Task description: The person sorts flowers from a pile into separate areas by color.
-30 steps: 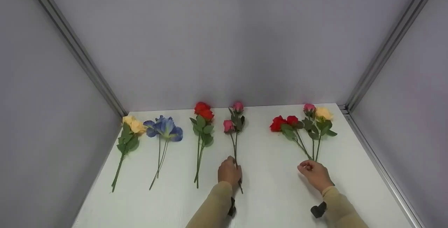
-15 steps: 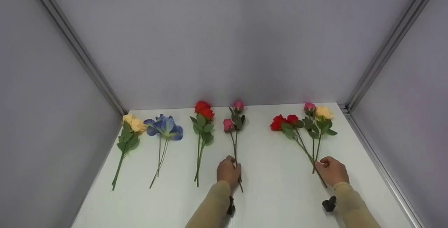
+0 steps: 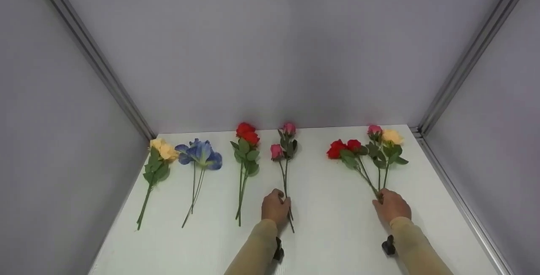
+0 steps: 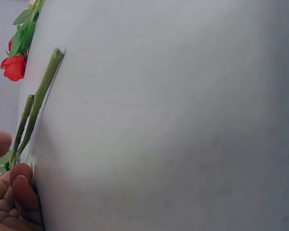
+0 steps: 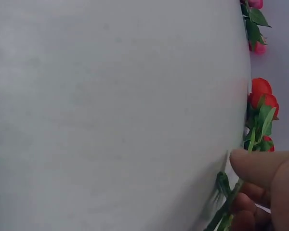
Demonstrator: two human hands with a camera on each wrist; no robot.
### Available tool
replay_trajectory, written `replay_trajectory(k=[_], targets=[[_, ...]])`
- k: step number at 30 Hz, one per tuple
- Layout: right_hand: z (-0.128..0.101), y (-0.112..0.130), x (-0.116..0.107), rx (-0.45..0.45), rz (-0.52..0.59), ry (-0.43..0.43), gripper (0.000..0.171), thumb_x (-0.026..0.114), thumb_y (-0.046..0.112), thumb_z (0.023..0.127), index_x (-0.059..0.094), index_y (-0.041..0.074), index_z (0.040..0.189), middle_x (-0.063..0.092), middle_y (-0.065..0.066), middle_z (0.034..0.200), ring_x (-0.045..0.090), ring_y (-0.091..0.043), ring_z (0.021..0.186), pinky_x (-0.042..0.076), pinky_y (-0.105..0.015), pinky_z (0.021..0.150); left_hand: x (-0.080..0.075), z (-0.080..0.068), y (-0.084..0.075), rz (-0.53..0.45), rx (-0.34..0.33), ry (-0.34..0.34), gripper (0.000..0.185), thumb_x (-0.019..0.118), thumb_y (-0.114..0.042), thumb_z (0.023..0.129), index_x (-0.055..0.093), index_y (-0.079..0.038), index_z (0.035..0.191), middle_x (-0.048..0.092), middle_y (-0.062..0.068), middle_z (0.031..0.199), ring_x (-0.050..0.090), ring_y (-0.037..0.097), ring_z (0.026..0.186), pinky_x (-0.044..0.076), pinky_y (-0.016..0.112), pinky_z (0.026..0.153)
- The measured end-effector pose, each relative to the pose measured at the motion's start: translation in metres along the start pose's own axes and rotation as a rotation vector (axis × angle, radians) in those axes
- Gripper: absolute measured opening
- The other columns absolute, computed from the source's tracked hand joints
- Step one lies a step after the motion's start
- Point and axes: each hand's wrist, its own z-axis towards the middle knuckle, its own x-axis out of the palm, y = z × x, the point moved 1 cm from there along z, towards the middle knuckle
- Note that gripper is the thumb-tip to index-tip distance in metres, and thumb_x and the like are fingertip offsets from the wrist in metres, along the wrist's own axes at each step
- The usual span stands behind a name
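My left hand (image 3: 275,207) holds the stems of two pink roses (image 3: 276,152) lying near the middle of the white table. Their green stem ends (image 4: 47,79) stick out past the thumb and curled fingers in the left wrist view. On the right, my right hand (image 3: 392,205) grips the lower stems of a mixed bunch of roses. This bunch has red roses (image 3: 336,149) leaning left, a pink rose (image 3: 374,130) and a yellow rose (image 3: 392,136). Thumb and fingers close round the green stems (image 5: 229,204) in the right wrist view; the palm hides part of them.
Left of my left hand lie red roses (image 3: 247,133), blue flowers (image 3: 200,153) with thin stems, and yellow roses (image 3: 164,150) near the left wall. Grey walls (image 3: 270,55) enclose the white table (image 3: 325,241) at the back and both sides.
My right hand first shifted right, baring the lower stems of the mixed bunch, then came back left and took hold of them. My left hand has stayed on the pink roses' stems.
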Motion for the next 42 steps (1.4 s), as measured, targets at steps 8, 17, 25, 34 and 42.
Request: replay_trajectory(k=[8, 17, 25, 34, 42], targets=[[0.001, 0.003, 0.001, 0.004, 0.037, -0.008, 0.014, 0.062, 0.011, 0.091, 0.066, -0.001, 0.096, 0.066, -0.015, 0.089, 0.063, -0.031, 0.080, 0.049, -0.047, 0.068, -0.004, -0.001, -0.002, -0.060, -0.017, 0.041, 0.020, 0.067, -0.022, 0.090, 0.063, -0.007, 0.101, 0.056, -0.004, 0.073, 0.051, 0.011, 0.064, 0.045, 0.030, 0.060], [0.000, 0.005, -0.011, 0.124, 0.273, 0.044, 0.024, 0.057, 0.020, 0.094, 0.064, -0.001, 0.105, 0.066, -0.010, 0.090, 0.061, -0.022, 0.080, 0.048, -0.037, 0.069, -0.015, -0.005, -0.012, -0.113, -0.012, 0.071, 0.019, 0.064, -0.018, 0.093, 0.062, -0.005, 0.107, 0.055, -0.003, 0.072, 0.052, 0.011, 0.062, 0.044, 0.029, 0.058], [-0.001, 0.037, -0.016, 0.142, 0.507, 0.042, 0.031, 0.058, 0.020, 0.095, 0.061, -0.003, 0.115, 0.064, -0.018, 0.096, 0.061, -0.016, 0.070, 0.051, -0.028, 0.060, -0.017, -0.013, -0.048, -0.073, 0.099, 0.109, 0.021, 0.063, -0.018, 0.093, 0.064, -0.002, 0.108, 0.054, -0.005, 0.072, 0.050, 0.008, 0.061, 0.044, 0.026, 0.056], [-0.004, 0.093, 0.001, 0.160, 0.808, 0.180, 0.033, 0.058, 0.012, 0.094, 0.052, -0.005, 0.122, 0.060, -0.017, 0.092, 0.054, -0.017, 0.070, 0.048, -0.029, 0.061, -0.004, -0.032, -0.093, -0.008, 0.259, 0.207, 0.016, 0.063, -0.024, 0.093, 0.067, -0.010, 0.101, 0.052, -0.011, 0.072, 0.047, 0.004, 0.065, 0.042, 0.023, 0.059], [-0.009, 0.144, 0.019, 0.106, 0.936, 0.302, 0.033, 0.066, 0.012, 0.091, 0.055, -0.002, 0.119, 0.058, -0.009, 0.087, 0.052, -0.018, 0.071, 0.046, -0.031, 0.064, 0.006, -0.046, -0.109, -0.009, 0.371, 0.364, 0.023, 0.060, -0.036, 0.095, 0.068, -0.015, 0.091, 0.053, -0.013, 0.070, 0.047, 0.002, 0.061, 0.040, 0.020, 0.055]])
